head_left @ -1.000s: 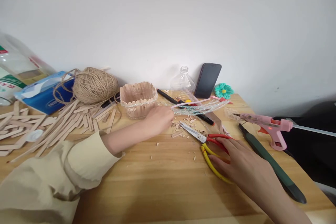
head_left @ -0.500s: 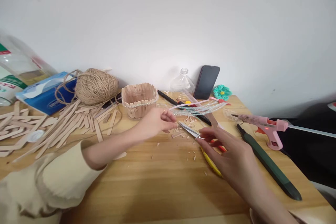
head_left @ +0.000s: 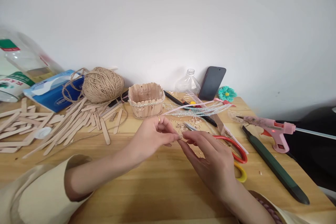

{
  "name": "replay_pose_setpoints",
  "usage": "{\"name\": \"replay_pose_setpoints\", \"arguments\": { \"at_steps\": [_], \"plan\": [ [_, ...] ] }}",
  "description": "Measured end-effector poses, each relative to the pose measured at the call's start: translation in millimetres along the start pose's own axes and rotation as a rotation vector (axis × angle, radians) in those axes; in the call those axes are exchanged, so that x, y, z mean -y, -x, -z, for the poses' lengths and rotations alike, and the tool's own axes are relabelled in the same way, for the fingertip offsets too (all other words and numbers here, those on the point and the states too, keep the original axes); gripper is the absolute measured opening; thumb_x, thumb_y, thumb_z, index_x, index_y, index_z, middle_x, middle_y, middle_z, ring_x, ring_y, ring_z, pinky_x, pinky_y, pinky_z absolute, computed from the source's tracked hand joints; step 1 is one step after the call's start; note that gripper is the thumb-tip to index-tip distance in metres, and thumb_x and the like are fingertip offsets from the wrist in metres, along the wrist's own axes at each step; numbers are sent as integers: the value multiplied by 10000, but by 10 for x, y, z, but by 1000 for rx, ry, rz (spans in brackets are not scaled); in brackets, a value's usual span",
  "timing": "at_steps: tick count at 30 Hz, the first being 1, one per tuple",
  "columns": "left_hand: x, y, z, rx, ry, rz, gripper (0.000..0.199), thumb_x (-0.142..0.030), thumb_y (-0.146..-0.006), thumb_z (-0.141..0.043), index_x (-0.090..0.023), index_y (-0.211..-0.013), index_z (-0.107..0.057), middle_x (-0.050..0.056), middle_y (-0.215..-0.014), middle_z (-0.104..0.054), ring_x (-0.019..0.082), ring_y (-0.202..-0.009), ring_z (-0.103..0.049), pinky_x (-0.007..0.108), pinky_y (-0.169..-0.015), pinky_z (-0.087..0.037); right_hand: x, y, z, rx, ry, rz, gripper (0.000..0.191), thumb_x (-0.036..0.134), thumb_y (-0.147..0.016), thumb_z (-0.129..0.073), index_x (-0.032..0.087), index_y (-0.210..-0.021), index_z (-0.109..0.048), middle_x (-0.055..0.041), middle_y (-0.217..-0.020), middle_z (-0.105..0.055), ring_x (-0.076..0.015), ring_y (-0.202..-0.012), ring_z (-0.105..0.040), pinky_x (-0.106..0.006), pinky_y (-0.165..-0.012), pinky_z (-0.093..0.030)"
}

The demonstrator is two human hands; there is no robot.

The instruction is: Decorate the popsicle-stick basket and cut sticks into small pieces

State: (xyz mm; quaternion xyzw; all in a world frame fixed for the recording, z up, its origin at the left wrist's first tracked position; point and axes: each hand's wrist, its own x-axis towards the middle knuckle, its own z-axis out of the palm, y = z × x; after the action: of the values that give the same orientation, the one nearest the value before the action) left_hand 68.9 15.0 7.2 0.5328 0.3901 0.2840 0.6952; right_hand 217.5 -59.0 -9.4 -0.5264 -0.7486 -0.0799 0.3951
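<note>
Thumb and fingers of my left hand [head_left: 157, 133] are pinched together near the middle of the wooden table [head_left: 147, 189], on a small thing I cannot make out. My right hand [head_left: 210, 157] meets it there, its fingertips closed on the same spot. Scissors with red and yellow handles [head_left: 240, 152] lie partly under my right hand, blade tips pointing to the back left. Just beyond both hands stands a small basket of wooden sticks [head_left: 145, 108] with a beaded trim. Wood chips [head_left: 195, 120] are scattered behind the fingers.
Loose sticks [head_left: 73, 126], a twine ball [head_left: 103, 84] and a blue tissue pack [head_left: 59, 94] lie left. Silvery strands [head_left: 202, 109], a cut bottle [head_left: 188, 82], a phone [head_left: 212, 82] and a teal flower [head_left: 227, 93] are behind. A pink glue gun [head_left: 275, 129] and green cutter [head_left: 275, 164] sit right.
My right hand has let go of the scissors, which now lie on the table, and has moved left to meet my left hand. The view has shifted slightly.
</note>
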Motion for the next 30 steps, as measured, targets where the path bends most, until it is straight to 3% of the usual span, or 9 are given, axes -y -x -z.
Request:
{"name": "replay_pose_setpoints", "arguments": {
  "at_steps": [7, 16, 18, 23, 30],
  "plan": [
    [27, 50, 99, 39, -98, -22, 95, -120, -676, -668, -157, -676, -580, -42, -636, -647, 87, -632, -591, 202, -621, -458, 10, 21, -77, 8, -10, 20, 103, 78, -805, -617, 162, -862, -600, -37, -724, -685, -140, -632, -653, -239, -581, -514],
    [146, 66, 167, 77, -354, -175, 83, -122, -769, -577, -194, -802, -604, -19, -811, -702, 126, -798, -655, 231, -722, -488, 23, 76, -98, 82, -15, 0, 97, 85, -815, -574, 154, -866, -620, -40, -709, -677, -145, -621, -635, -237, -579, -493],
    [174, 39, 230, 87, -540, -229, 135, -99, -776, -546, -194, -833, -624, -6, -836, -703, 143, -795, -650, 257, -718, -487, -3, 95, -106, 160, -9, -44, 101, 108, -826, -549, 158, -839, -636, -40, -694, -670, -140, -595, -619, -229, -549, -474],
    [254, -67, 386, 201, -993, -358, 181, -89, -791, -553, -186, -867, -686, 24, -880, -707, 181, -864, -615, 309, -792, -453, -68, 126, -185, 494, 56, -206, 139, 116, -794, -555, 178, -719, -654, -27, -658, -647, -149, -576, -591, -237, -534, -416],
    [281, -115, 372, 266, -1202, -367, 157, -151, -818, -554, -189, -831, -706, 30, -819, -695, 197, -860, -588, 321, -774, -439, -110, 94, -241, 564, 4, -278, 108, 154, -796, -601, 183, -698, -636, -9, -689, -660, -133, -607, -598, -212, -565, -423]
  ]
}}
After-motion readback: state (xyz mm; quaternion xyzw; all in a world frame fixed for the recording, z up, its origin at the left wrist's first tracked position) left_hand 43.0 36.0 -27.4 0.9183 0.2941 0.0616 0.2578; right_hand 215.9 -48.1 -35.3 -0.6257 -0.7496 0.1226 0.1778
